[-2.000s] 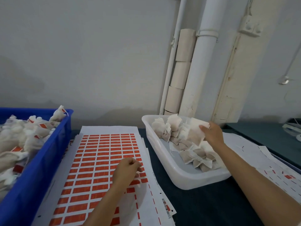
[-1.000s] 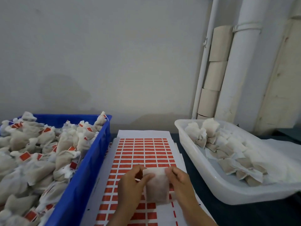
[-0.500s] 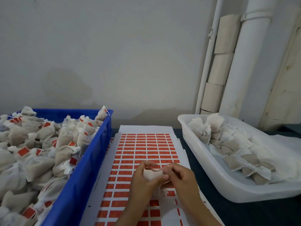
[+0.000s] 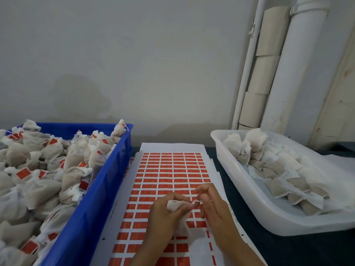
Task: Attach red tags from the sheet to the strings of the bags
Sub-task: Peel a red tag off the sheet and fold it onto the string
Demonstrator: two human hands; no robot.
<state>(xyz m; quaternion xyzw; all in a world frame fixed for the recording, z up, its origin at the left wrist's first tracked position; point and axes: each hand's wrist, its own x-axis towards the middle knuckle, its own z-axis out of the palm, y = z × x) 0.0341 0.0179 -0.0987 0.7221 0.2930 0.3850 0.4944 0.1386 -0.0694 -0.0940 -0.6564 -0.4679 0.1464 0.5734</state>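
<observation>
The bags (image 4: 48,169) look like soft, matt gauzy cloth. The blue crate (image 4: 92,208) at nine o'clock is smooth, glossy plastic; the white tray (image 4: 249,198) at three o'clock is milky, semi-gloss plastic. The sheet (image 4: 172,169) is matt paper. The surface (image 4: 307,250) looks dark and matt.

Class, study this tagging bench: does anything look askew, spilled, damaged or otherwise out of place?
Mostly orderly. One oddity: the white tray sits skewed to the tag sheet. The blue crate is heaped rim-high with tagged bags, but none have spilled.
</observation>
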